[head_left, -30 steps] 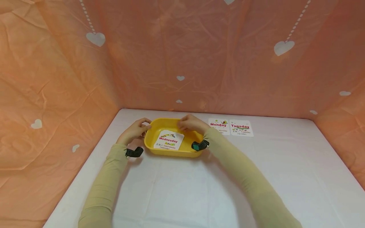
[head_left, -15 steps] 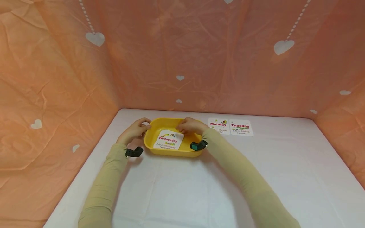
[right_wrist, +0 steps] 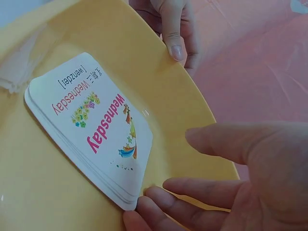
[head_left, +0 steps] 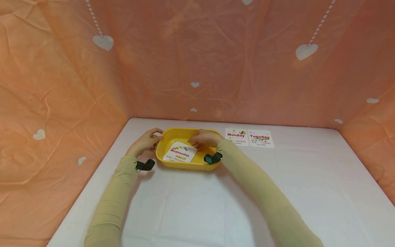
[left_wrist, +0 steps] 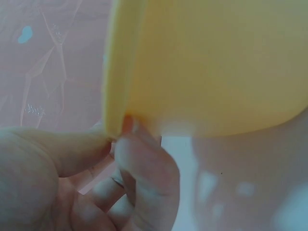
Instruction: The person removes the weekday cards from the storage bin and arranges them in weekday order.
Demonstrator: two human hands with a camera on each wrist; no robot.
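Observation:
A yellow plastic tray stands on the table with a stack of white cards inside, the top one printed "Wednesday". My left hand pinches the tray's left rim between thumb and finger; the left wrist view shows this hand close against the yellow wall. Inside the tray is my right hand. Seen from the right wrist, its fingertips are at a corner of the stack, while the thumb stands apart from the fingers. The stack lies at a slant on the tray's floor.
To the right of the tray lie a "Monday" card and a "Tuesday" card, side by side on the white tablecloth. Orange cloth with hearts rises behind the table and at both sides.
My right hand has moved a little left and down into the tray. The card stack has shifted slightly left and turned. My left hand has stayed at the rim.

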